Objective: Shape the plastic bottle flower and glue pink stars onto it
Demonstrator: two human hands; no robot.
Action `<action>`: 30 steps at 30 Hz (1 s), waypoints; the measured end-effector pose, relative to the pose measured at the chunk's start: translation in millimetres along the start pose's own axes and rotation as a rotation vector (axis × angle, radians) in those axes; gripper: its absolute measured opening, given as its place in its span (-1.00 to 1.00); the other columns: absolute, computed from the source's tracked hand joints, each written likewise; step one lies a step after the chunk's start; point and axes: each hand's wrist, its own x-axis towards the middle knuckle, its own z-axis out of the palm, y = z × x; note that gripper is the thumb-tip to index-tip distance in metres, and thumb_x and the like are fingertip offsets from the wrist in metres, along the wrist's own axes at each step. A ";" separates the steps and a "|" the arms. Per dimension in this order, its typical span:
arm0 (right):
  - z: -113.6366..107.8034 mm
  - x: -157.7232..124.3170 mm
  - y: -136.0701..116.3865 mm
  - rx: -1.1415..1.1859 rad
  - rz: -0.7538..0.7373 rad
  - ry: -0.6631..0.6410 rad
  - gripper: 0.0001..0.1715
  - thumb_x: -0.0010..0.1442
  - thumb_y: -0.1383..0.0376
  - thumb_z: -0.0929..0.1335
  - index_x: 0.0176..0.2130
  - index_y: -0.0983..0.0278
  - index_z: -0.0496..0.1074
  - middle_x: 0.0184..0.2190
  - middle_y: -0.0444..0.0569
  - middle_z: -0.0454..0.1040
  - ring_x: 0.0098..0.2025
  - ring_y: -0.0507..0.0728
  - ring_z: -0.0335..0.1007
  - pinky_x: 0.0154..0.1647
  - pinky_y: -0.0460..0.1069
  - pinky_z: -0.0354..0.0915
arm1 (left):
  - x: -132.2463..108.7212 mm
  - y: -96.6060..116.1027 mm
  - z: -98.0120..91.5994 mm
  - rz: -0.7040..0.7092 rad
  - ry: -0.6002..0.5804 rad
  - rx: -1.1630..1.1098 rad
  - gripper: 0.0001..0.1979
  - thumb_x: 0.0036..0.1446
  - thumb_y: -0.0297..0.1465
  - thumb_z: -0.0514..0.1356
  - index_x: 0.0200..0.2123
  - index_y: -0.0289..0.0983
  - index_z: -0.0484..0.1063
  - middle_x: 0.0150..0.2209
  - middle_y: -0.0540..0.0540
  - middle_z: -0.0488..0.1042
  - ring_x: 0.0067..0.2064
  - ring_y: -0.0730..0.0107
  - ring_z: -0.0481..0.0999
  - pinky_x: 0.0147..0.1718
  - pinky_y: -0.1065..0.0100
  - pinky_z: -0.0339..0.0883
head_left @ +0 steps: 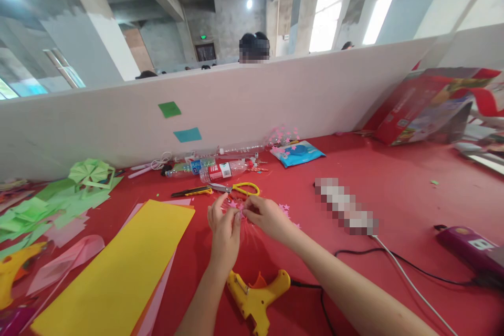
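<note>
My left hand (pixel 225 228) and my right hand (pixel 265 216) meet over the red table, thumbs and forefingers pinched close together. Between the fingertips is a small pink star (pixel 241 209), partly covered by the fingers. Thin clear plastic, maybe strips of a cut bottle, spreads around and below it; its full shape is hard to make out. More pink stars (pixel 284 211) lie just right of my right hand. Yellow-handled scissors (pixel 246 188) and a yellow utility knife (pixel 192 191) rest beyond my fingers. Below my wrists lies a yellow hot glue gun (pixel 258 299) with a black cord.
Yellow paper sheets (pixel 118 268) lie at left, beside green paper pieces (pixel 47 205) and another glue gun (pixel 18 273). Plastic bottles (pixel 224 170) and a blue packet (pixel 298 153) line the white partition (pixel 244 100). Cords and a purple device (pixel 468 247) occupy the right.
</note>
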 end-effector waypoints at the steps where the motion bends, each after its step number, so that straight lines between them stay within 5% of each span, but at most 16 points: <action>1: -0.1 0.2 0.9 0.004 0.002 -0.004 -0.90 0.12 0.38 0.27 -0.39 0.28 0.38 -0.55 -0.16 0.41 -0.51 0.01 0.29 -0.48 -0.12 0.09 | 0.2 0.4 -0.8 0.015 0.012 0.020 -0.77 0.24 -0.36 -0.01 -0.31 -0.22 0.44 0.14 -0.19 0.23 0.16 0.10 0.19 0.12 -0.12 0.09; 18: -20.9 -0.4 -6.8 0.053 -0.060 0.076 -0.87 0.13 0.37 0.26 -0.37 0.27 0.40 -0.54 -0.16 0.39 -0.49 0.01 0.27 -0.45 -0.12 0.14 | 1.6 -2.3 -9.6 0.021 0.085 -0.054 -0.78 0.25 -0.35 0.00 -0.20 -0.21 0.43 0.07 -0.18 0.28 0.14 0.20 0.27 0.09 0.05 0.21; 25: -21.2 -2.5 -8.7 -0.040 -0.281 0.248 -0.89 0.13 0.42 0.25 -0.35 0.29 0.36 -0.40 -0.06 0.41 -0.39 0.05 0.29 -0.33 -0.08 0.20 | 2.5 -7.0 -9.2 -0.041 0.106 -0.097 -0.79 0.24 -0.30 0.02 -0.21 -0.20 0.42 0.07 -0.16 0.29 0.14 0.23 0.27 0.10 0.08 0.19; 30: -33.8 1.8 -1.5 -0.009 -0.123 0.340 -0.90 0.07 0.34 0.31 -0.47 0.26 0.29 -0.52 -0.11 0.39 -0.47 0.04 0.27 -0.43 -0.10 0.17 | 2.0 -8.6 -9.3 -0.034 0.123 -0.100 -0.79 0.25 -0.31 0.01 -0.21 -0.20 0.42 0.08 -0.15 0.28 0.14 0.23 0.26 0.13 0.05 0.14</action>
